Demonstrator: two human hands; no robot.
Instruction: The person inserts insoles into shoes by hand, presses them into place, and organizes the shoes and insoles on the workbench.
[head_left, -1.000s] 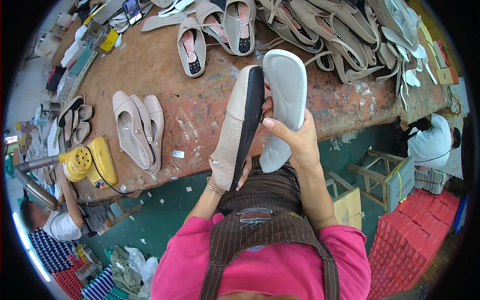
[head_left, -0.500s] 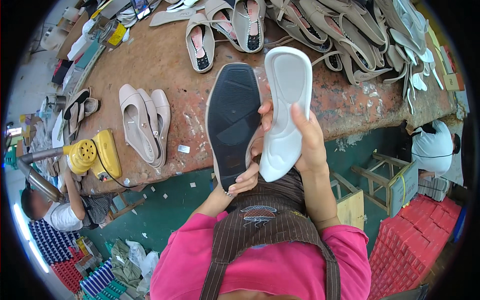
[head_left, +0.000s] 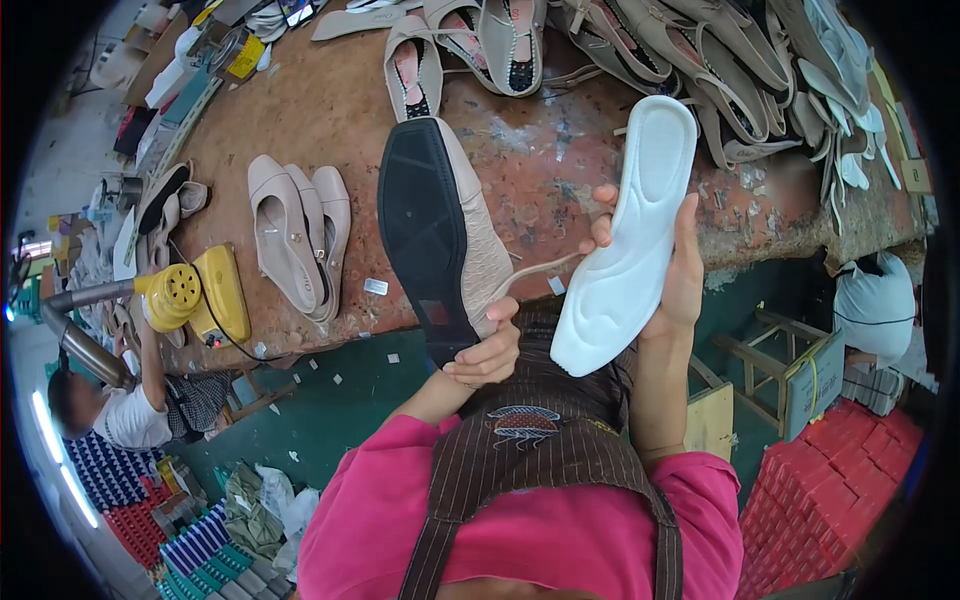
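Observation:
My left hand [head_left: 486, 347] is closed around the heel end of a beige slingback shoe [head_left: 425, 225], whose black sole faces up and whose quilted side shows on the right. A thin beige strap [head_left: 545, 267] stretches from the shoe to the fingertips of my right hand [head_left: 683, 275]. That hand also grips a white moulded insole [head_left: 625, 260], tilted with its pointed end toward me. Whether the fingertips pinch the strap or only touch it, I cannot tell. Left of the held shoe, a few beige shoes [head_left: 285, 235] lie close together on the worn table [head_left: 330, 100].
Many beige shoes [head_left: 680, 60] and white insoles crowd the table's far side. A yellow machine with a lamp-like head [head_left: 220, 295] stands at the left edge, near a seated person [head_left: 135, 415]. Red boxes [head_left: 830, 490] are stacked at lower right, near wooden stools [head_left: 765, 365].
The shoe and the insole have moved apart. The insole has gone right, the shoe has tilted so its quilted side shows, and the strap now stretches between my hands.

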